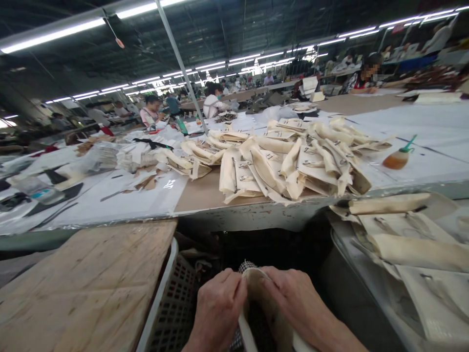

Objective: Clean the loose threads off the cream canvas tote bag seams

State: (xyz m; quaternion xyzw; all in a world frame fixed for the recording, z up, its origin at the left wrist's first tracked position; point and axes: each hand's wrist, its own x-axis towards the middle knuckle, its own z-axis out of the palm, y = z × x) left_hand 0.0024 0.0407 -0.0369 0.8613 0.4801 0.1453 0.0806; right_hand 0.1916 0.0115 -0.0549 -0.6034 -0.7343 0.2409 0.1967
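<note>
Low in the middle of the head view, my left hand (221, 305) and my right hand (298, 298) grip a cream bag piece (255, 277) from either side. The fingers of both hands are closed on its curved edge, with the thumbs close to the rim. Its lower part runs out of the picture between my wrists. A bit of checked cloth (246, 266) shows just behind it. On the table ahead lies a heap of similar cream bag pieces (271, 164) with dark metal fittings.
A plastic crate (175, 298) and a brown board (84, 278) are at my left. More cream bag pieces (421, 252) fill a grey bin (361, 293) at my right. A glue bottle (396, 159) with a green nozzle stands on the table (432, 132). Several people work farther back.
</note>
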